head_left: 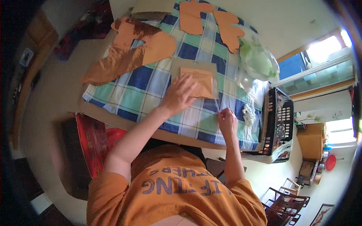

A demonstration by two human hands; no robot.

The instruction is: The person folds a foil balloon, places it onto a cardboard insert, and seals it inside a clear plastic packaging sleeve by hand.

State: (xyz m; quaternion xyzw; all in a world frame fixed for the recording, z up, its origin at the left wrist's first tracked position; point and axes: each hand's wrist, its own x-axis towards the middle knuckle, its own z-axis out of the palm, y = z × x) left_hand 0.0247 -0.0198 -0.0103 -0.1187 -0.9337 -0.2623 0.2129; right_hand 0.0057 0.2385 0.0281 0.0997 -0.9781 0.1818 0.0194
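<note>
A flat packet (206, 83) lies on the checked tablecloth in front of me. It has a beige card and a folded orange sheet with small print inside clear plastic. My left hand (181, 94) rests on its lower left part, fingers stretched out and spread. Just right of the packet's lower edge, my right hand (228, 117) is closed in a pinch. A thin pale strip (217, 106) runs from its fingertips up toward the packet's lower right corner; whether the two are still joined is too fine to tell. Crumpled white strips (249, 115) lie to the right.
Shiny flat orange shapes (158, 47) lie at the far left, with more orange pieces (191, 20) at the back. A clear bag with green contents (258, 56) sits far right. A black plastic crate (278, 120) stands against the table's right edge. Red fabric (90, 139) hangs near left.
</note>
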